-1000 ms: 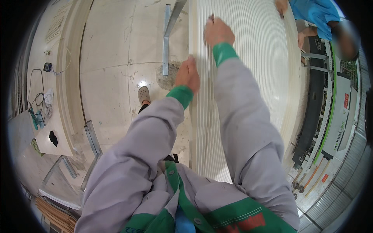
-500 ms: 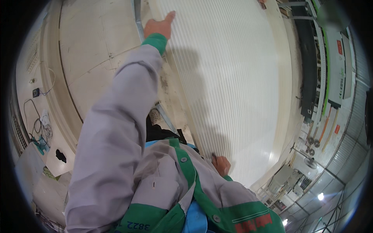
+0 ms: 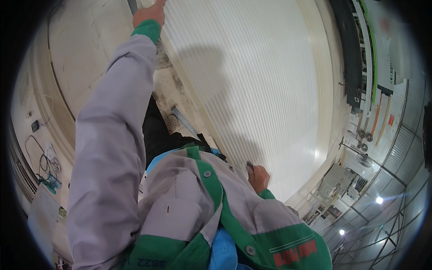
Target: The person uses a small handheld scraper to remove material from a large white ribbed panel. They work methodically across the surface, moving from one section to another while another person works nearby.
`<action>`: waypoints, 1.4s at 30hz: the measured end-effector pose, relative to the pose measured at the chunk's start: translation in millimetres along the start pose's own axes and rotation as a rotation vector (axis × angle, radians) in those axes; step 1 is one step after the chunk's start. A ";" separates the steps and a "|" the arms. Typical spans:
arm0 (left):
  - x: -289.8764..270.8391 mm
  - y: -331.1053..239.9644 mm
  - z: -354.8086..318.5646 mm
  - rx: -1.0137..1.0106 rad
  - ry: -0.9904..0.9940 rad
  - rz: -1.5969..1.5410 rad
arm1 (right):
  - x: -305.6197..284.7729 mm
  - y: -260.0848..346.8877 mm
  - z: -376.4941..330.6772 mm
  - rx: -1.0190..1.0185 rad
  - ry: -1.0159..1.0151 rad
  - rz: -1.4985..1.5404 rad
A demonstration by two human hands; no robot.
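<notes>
A large white ribbed panel [image 3: 265, 85] stretches away in front of me, its left edge running from beside my waist up to the top of the view. At the far end of that edge my left hand [image 3: 150, 14] is closed on the panel, one digit reaching over its top face; the other fingers are hidden or cut off by the frame. Close to my body, my right hand [image 3: 259, 178] rests over the near part of the panel, fingers curled round a small dark thing [image 3: 249, 166] that is mostly hidden. My sleeves are grey with green cuffs.
A metal bar [image 3: 184, 121] lies low beside my dark-trousered leg. Further left are a cable [image 3: 42, 155] and a teal tool [image 3: 51, 183]. Beyond the panel's right side stands a long machine [image 3: 384, 63] with a green strip, and a fan [image 3: 363, 159] is lower down.
The view has shifted, and both arms keep much the same pose. In the picture my left hand now sits further up and left, nearly out of frame. My right hand stays at the near panel.
</notes>
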State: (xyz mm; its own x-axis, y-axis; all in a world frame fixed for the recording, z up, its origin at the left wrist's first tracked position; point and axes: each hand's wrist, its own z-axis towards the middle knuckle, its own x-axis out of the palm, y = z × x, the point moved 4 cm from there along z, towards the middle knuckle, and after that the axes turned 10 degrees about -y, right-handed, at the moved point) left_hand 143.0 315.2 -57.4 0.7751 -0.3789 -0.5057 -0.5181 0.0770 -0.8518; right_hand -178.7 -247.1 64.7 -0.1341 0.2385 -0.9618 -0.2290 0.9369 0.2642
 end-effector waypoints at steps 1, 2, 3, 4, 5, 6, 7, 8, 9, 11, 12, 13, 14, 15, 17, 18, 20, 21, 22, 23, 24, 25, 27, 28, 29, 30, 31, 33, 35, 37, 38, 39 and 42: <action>-0.8 -1.3 -0.6 -0.011 0.028 -0.002 | 2.6 0.5 7.9 0.018 0.011 0.001; -1.2 -1.9 -2.0 -0.026 0.053 -0.004 | 4.8 3.9 17.0 -0.018 -0.011 0.010; -2.5 -2.3 -4.1 -0.032 0.010 0.008 | 9.3 8.6 28.4 -0.043 -0.019 0.011; -3.7 -1.4 -4.5 -0.044 -0.040 0.021 | 13.8 13.7 42.6 -0.069 -0.019 0.011; -4.3 1.7 -5.3 -0.058 -0.088 0.039 | 16.5 21.5 54.6 -0.090 -0.020 0.016; 0.6 5.3 -5.4 -0.055 -0.011 -0.022 | 20.0 31.8 69.7 -0.108 -0.022 0.022; 5.2 9.7 -2.7 -0.047 0.060 -0.090 | 25.4 44.4 91.3 -0.132 -0.029 0.028; 9.9 14.3 2.8 -0.040 0.130 -0.159 | 30.3 61.6 115.4 -0.184 -0.077 0.029; 12.9 21.6 8.8 -0.063 0.072 -0.135 | 35.7 82.0 141.9 -0.238 -0.122 0.029; 18.2 38.5 14.9 -0.120 -0.044 -0.083 | 47.6 126.5 203.7 -0.289 -0.159 0.026; 20.9 39.1 18.0 -0.006 -0.023 -0.059 | 56.1 150.2 240.8 -0.285 -0.157 0.031; 22.5 38.2 18.7 0.106 0.001 -0.028 | 66.9 177.7 281.1 -0.317 -0.192 0.034; 22.8 35.6 18.2 0.218 0.028 0.007 | 75.6 205.1 322.7 -0.348 -0.234 0.046; 21.5 38.6 16.9 0.089 0.038 -0.102 | 83.2 230.3 365.3 -0.374 -0.192 0.032; 22.2 36.9 1.1 -0.158 0.063 -0.324 | 99.8 286.1 451.7 -0.402 -0.224 -0.007; 19.4 31.8 -2.4 -0.175 0.097 -0.279 | 108.2 313.1 494.8 -0.376 -0.179 -0.032; 12.1 20.9 -5.9 -0.207 0.167 -0.203 | 119.0 368.4 567.8 -0.435 -0.192 -0.023; 6.7 16.6 -6.7 -0.224 0.180 -0.184 | 124.4 394.7 599.2 -0.471 -0.209 -0.032; 2.0 11.8 -8.5 -0.233 0.193 -0.179 | 127.4 419.7 630.5 -0.506 -0.229 -0.042; -2.1 7.7 -9.2 -0.244 0.198 -0.180 | 129.4 442.4 658.7 -0.541 -0.251 -0.052; -5.0 2.9 -9.0 -0.237 0.191 -0.176 | 130.0 462.8 683.1 -0.578 -0.276 -0.062; -8.5 -0.7 -9.8 -0.229 0.175 -0.177 | 130.2 478.2 699.7 -0.613 -0.304 -0.071; -13.2 -3.9 -7.4 -0.235 0.173 -0.169 | 129.2 492.8 713.2 -0.650 -0.328 -0.081; -14.2 -3.9 -9.3 -0.256 0.201 -0.159 | 128.9 492.3 710.5 -0.659 -0.335 -0.096; -14.1 -3.8 -12.9 -0.278 0.240 -0.150 | 129.1 483.2 700.9 -0.643 -0.304 -0.129; -15.2 -5.0 -12.3 -0.260 0.225 -0.128 | 126.8 474.5 687.9 -0.632 -0.283 -0.154; -16.2 -5.9 -10.9 -0.239 0.205 -0.105 | 123.6 465.9 671.0 -0.624 -0.266 -0.175; -16.7 -6.2 -11.1 -0.224 0.191 -0.071 | 116.9 419.4 615.9 -0.505 -0.180 -0.187; -16.2 -5.6 -10.4 -0.220 0.176 -0.055 | 109.7 357.6 541.6 -0.408 -0.105 -0.158; -16.0 -5.4 -11.0 -0.217 0.152 -0.083 | 96.5 284.6 442.7 -0.391 -0.106 -0.138; -16.6 -5.0 -11.6 -0.212 0.138 -0.095 | 88.5 247.1 388.7 -0.377 -0.091 -0.168; -16.2 -4.6 -13.3 -0.217 0.142 -0.091 | 79.8 209.3 335.5 -0.324 -0.057 -0.112; -14.9 -4.9 -15.8 -0.209 0.145 -0.062 | 47.2 111.1 183.3 -0.302 -0.069 -0.151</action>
State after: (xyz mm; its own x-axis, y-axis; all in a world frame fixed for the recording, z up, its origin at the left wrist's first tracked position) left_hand 128.3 306.0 -43.5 0.7554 -0.5066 -0.4157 -0.5464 -0.1368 -0.8263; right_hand -33.7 -84.9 35.6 -0.0138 0.1294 -0.9915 -0.5177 0.8474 0.1178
